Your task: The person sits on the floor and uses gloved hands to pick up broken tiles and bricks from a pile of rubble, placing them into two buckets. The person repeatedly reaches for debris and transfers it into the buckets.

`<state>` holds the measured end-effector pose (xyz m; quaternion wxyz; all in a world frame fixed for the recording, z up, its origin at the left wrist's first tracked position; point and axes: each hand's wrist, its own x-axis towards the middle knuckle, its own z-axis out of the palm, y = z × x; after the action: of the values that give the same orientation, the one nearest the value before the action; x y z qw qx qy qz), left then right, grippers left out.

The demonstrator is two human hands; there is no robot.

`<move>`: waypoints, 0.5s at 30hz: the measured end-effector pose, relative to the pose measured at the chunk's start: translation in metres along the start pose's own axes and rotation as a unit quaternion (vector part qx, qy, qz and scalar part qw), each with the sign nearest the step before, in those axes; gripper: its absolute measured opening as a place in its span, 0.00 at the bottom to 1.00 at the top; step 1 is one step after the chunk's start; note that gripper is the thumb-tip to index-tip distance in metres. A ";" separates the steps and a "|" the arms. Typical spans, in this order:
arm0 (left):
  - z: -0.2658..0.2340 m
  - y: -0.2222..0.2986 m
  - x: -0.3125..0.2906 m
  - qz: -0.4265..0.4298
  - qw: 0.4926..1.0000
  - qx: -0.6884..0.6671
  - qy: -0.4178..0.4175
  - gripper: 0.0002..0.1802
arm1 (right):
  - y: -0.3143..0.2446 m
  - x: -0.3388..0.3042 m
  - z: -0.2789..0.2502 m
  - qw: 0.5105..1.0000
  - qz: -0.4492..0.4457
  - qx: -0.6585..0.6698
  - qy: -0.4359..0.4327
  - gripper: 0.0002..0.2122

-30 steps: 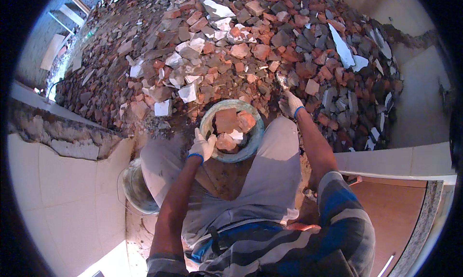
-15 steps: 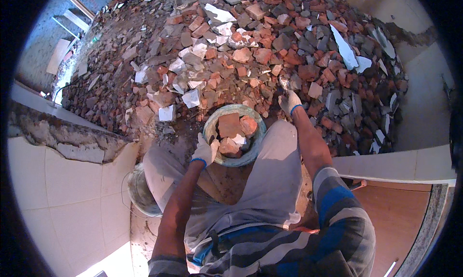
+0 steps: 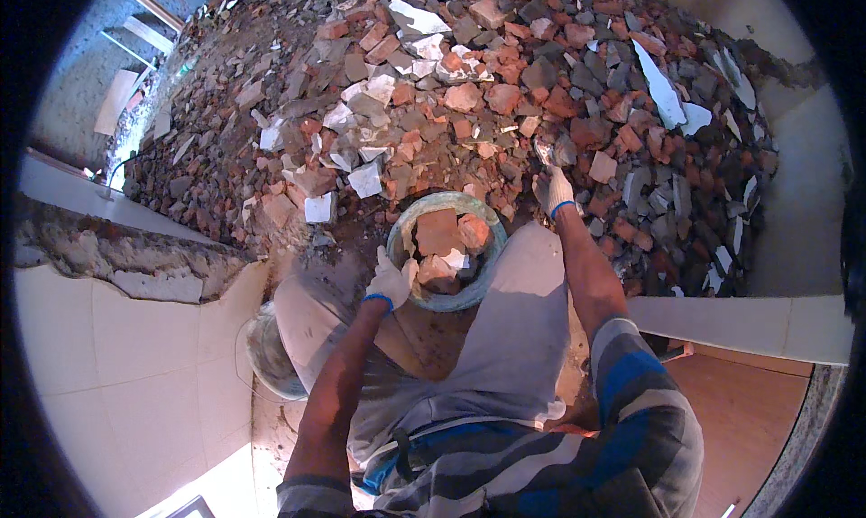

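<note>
A round, greenish rubber-like pan point(image 3: 492, 279) stands between my knees, holding several brick chunks point(image 3: 438, 232) and a small white piece. My left hand point(image 3: 390, 279), in a pale work glove with a blue cuff, is closed at the pan's left rim. Farther off to the right, my right hand point(image 3: 555, 189), gloved the same way, reaches down to the edge of the rubble heap point(image 3: 505, 98). Its fingers are bent among the broken pieces, beside a small light-coloured object. Whatever they grip is partly hidden.
White tile shards point(image 3: 365, 180) and a long pale slab point(image 3: 660, 85) lie in the heap. A second bucket point(image 3: 269, 354) with a wire handle stands left of my leg. Broken, tiled low walls flank me on the left point(image 3: 144, 346) and right point(image 3: 722, 324).
The view has shifted slightly, so the scene sits a little farther right. My right hand stays at the same spot in the rubble; my left remains at the pan's rim with its fingers slightly shifted.
</note>
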<state>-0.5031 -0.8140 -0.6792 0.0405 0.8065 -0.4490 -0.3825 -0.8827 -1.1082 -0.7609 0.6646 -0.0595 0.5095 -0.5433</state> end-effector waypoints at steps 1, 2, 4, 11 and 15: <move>0.000 0.000 0.001 0.003 1.000 0.003 -0.003 0.61 | 0.000 0.000 0.000 1.000 -0.005 0.001 0.015 0.14; 0.000 0.000 0.001 0.002 1.000 0.008 -0.006 0.60 | 0.000 0.000 0.000 1.000 -0.006 -0.006 -0.005 0.15; 0.000 0.001 0.001 -0.001 1.000 0.016 -0.004 0.60 | 0.001 -0.001 -0.002 1.000 -0.010 -0.020 -0.002 0.17; -0.007 0.008 -0.007 -0.005 1.000 0.023 -0.007 0.58 | 0.003 -0.003 -0.003 0.991 -0.044 -0.118 0.040 0.24; -0.006 0.010 -0.007 -0.018 0.999 0.040 -0.004 0.58 | -0.008 -0.021 0.005 0.979 -0.067 -0.186 0.042 0.27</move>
<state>-0.5085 -0.8165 -0.6666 -0.0006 0.8139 -0.4493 -0.3683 -0.8813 -1.0971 -0.7403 0.5819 -0.1933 0.6241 -0.4842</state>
